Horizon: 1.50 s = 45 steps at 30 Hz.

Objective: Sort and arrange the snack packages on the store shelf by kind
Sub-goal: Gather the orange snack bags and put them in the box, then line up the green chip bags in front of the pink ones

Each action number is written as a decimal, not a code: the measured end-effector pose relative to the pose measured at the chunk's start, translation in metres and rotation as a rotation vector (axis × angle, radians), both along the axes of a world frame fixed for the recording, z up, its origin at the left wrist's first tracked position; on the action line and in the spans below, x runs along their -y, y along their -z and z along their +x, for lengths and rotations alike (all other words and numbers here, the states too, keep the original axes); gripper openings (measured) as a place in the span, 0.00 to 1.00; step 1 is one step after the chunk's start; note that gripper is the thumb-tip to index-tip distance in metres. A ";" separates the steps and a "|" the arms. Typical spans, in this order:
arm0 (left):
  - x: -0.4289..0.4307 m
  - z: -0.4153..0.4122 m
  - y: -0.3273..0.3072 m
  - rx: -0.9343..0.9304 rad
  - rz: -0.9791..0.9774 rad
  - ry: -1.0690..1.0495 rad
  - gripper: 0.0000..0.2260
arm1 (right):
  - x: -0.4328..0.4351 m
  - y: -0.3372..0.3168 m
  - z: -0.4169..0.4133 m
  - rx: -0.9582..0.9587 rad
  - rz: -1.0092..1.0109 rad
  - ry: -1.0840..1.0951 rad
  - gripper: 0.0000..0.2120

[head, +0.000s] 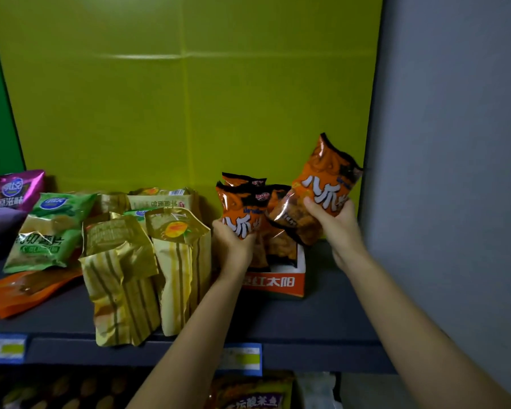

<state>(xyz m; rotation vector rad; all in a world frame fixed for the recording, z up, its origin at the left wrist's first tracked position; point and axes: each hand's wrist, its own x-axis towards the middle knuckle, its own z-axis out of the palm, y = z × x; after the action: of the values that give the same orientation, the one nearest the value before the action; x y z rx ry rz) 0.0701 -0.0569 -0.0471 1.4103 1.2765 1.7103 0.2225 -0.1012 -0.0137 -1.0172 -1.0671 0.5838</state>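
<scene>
My right hand [335, 222] grips an orange snack bag [322, 187] with white characters, held tilted above the right end of an orange and white display box [281, 283]. My left hand [233, 243] is closed on the lower part of another orange bag [239, 208] of the same kind, standing at the box's left side. More orange bags [275, 228] stand behind it in the box. Left of the box stand gold striped bags [124, 270], and further left lie green chip bags [50, 228].
The dark grey shelf [322, 314] has a yellow-green back panel [189, 98] and a grey side wall [455, 172] on the right. Purple bags [18, 190] and a flat orange packet [24, 287] lie at far left. Price labels [242, 358] sit on the shelf edge; more packages show below.
</scene>
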 end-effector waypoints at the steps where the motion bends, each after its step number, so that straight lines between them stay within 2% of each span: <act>1: -0.002 -0.001 0.000 -0.010 -0.043 -0.008 0.26 | -0.003 0.003 -0.004 -0.001 -0.023 -0.028 0.34; 4: -0.005 -0.003 -0.005 -0.015 -0.098 -0.006 0.28 | -0.009 0.004 -0.012 -0.004 -0.076 -0.063 0.34; 9: -0.007 -0.008 0.001 0.003 -0.030 -0.008 0.26 | -0.013 0.001 -0.019 0.033 -0.112 -0.068 0.32; 11: -0.008 -0.008 0.001 0.014 -0.034 -0.003 0.25 | -0.014 0.007 -0.022 0.144 -0.150 -0.030 0.33; 14: -0.006 -0.008 0.000 0.024 -0.072 0.004 0.24 | -0.015 0.023 -0.026 0.405 -0.245 0.058 0.34; 18: -0.003 -0.006 0.000 -0.006 -0.079 -0.007 0.22 | -0.013 0.027 -0.031 0.752 -0.336 0.311 0.36; 24: -0.001 -0.003 -0.003 -0.152 -0.088 -0.090 0.20 | -0.013 0.023 -0.038 0.849 -0.408 0.377 0.32; 27: 0.005 -0.001 -0.003 -0.293 -0.082 -0.096 0.24 | -0.013 0.023 -0.038 0.838 -0.401 0.361 0.33; 30: 0.022 -0.001 -0.001 -0.420 -0.013 -0.038 0.29 | -0.009 0.022 -0.037 0.792 -0.319 0.325 0.36; 32: 0.039 -0.002 0.000 -0.522 0.063 -0.009 0.28 | 0.000 0.020 -0.037 0.783 -0.229 0.346 0.35; 36: 0.074 -0.011 0.000 -0.650 0.280 -0.031 0.19 | 0.020 0.014 -0.036 0.813 -0.030 0.417 0.21; 41: 0.112 -0.040 -0.009 -0.735 0.392 -0.062 0.12 | 0.045 0.003 -0.054 0.815 0.169 0.353 0.08; 45: 0.143 -0.080 -0.024 -0.724 0.445 -0.037 0.08 | 0.064 -0.006 -0.077 0.802 0.217 0.252 0.04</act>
<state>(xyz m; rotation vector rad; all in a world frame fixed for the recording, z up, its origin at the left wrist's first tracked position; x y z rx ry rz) -0.0094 -0.1997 -0.0227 2.4346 1.3070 1.6224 0.1451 -0.1654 -0.0078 -1.1957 -1.6214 -0.1806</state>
